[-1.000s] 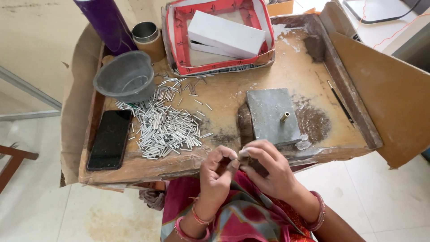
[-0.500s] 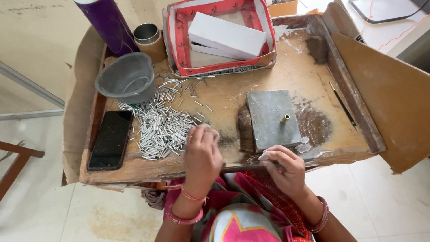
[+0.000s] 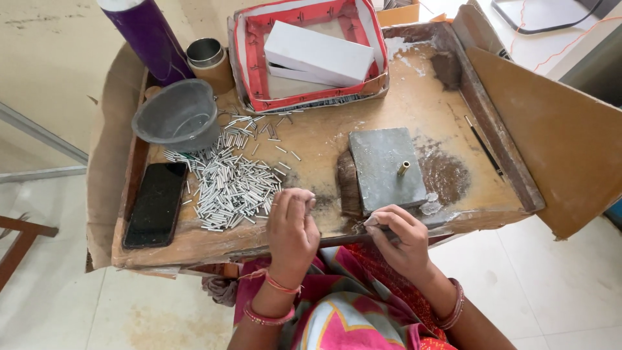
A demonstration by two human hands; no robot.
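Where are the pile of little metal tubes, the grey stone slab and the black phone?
pile of metal tubes (image 3: 230,185), head view, middle of the heap
grey slab (image 3: 382,165), head view, flat top
phone (image 3: 155,204), head view, screen centre

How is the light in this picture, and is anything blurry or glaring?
Head view: soft, even daylight with faint shadows; the tubes and grey slab look sharp; the left hand and right hand show little blur; the phone screen has a dull sheen; straight edges bow slightly near the corners.

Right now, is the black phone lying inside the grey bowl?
No, the phone lies flat on the board, in front of the bowl.
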